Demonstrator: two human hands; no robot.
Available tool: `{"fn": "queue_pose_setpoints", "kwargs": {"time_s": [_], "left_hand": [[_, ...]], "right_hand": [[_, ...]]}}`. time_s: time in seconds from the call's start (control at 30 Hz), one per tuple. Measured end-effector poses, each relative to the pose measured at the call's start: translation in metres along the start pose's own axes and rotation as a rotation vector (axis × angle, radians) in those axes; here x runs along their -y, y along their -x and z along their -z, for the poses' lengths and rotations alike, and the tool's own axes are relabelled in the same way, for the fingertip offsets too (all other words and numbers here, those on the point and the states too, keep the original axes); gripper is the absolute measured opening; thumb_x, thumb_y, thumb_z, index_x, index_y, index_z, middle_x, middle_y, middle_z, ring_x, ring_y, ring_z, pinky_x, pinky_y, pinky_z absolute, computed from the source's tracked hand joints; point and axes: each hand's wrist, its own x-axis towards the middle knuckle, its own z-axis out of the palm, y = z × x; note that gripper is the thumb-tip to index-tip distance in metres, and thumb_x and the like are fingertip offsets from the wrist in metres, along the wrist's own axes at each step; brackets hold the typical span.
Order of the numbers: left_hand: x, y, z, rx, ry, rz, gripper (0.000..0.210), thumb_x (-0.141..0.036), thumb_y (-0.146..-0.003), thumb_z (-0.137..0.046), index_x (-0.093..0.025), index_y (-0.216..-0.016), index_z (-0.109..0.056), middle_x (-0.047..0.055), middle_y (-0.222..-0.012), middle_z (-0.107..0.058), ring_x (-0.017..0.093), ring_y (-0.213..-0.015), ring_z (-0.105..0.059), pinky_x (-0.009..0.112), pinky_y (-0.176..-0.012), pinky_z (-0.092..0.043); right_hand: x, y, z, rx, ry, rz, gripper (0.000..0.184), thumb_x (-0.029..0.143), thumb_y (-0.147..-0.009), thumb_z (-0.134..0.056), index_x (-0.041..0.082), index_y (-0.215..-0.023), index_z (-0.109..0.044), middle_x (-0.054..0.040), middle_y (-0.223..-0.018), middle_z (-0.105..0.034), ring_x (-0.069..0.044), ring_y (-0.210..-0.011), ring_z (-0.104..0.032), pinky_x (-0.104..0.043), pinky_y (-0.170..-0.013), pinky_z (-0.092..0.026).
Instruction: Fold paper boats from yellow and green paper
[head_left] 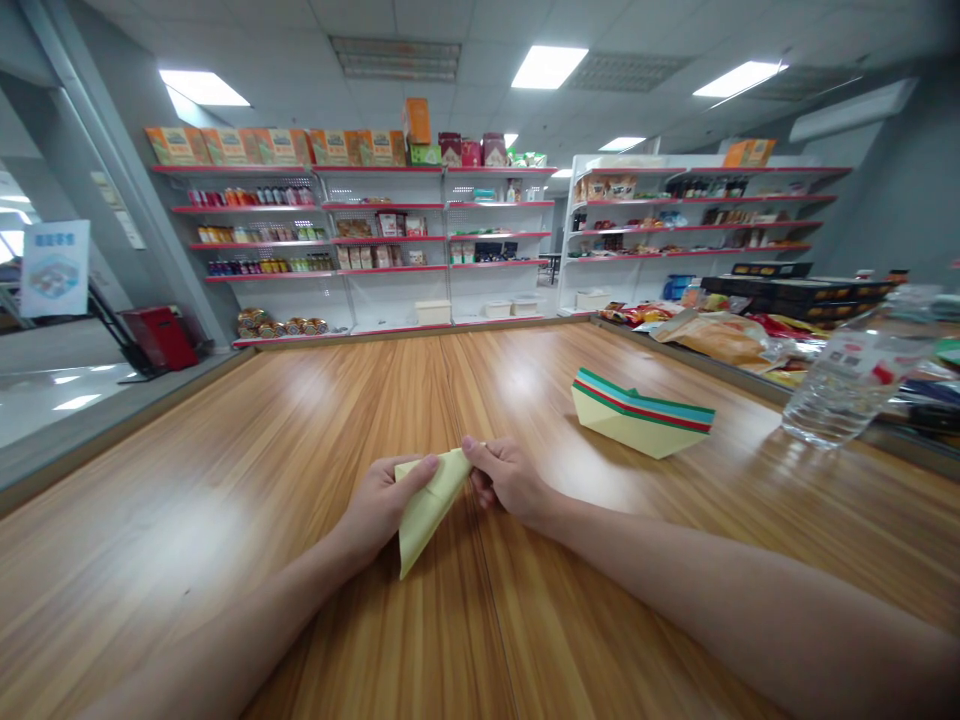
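Note:
A folded piece of pale yellow paper (433,507) is held between my two hands above the wooden table (300,440). My left hand (386,500) grips its left side, the thumb lying across the front face. At the upper right corner, my right hand (504,472) pinches the paper between thumb and fingers. The paper's lower end narrows to a point that hangs downward. To the right of my hands stands a folded paper boat (637,418), pale yellow below with green, blue and red stripes along its top; neither hand touches it.
A clear plastic bottle (847,375) stands at the table's right side. Beyond the right edge lie packaged snacks (720,345) and stacked black boxes (795,292). Shelves of goods (382,240) line the back. A red box (159,337) and a sign (54,268) stand at left.

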Motion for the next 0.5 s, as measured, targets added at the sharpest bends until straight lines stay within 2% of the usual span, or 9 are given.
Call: {"fn": "queue_pose_setpoints", "kwargs": {"time_s": [0.23, 0.5], "left_hand": [[0.0013, -0.0006, 0.001, 0.025, 0.063, 0.037, 0.037, -0.048, -0.076, -0.06, -0.011, -0.08, -0.067, 0.002, -0.057, -0.058, 0.011, -0.047, -0.05, 0.02, -0.044, -0.033], [0.0035, -0.0019, 0.0025, 0.044, 0.085, 0.052, 0.036, -0.047, -0.077, -0.061, -0.011, -0.075, -0.065, 0.001, -0.055, -0.057, 0.01, -0.045, -0.047, 0.019, -0.042, -0.031]], "right_hand": [[-0.0022, -0.0026, 0.0012, -0.045, -0.035, -0.015, 0.057, 0.061, -0.077, -0.05, 0.019, -0.041, -0.037, 0.0064, -0.031, -0.033, -0.006, -0.028, -0.032, -0.02, -0.032, -0.028], [0.0012, -0.0024, 0.0013, -0.032, -0.086, -0.034, 0.053, 0.055, -0.077, -0.051, 0.019, -0.041, -0.038, 0.0059, -0.031, -0.035, -0.006, -0.029, -0.033, -0.02, -0.035, -0.03]]}}
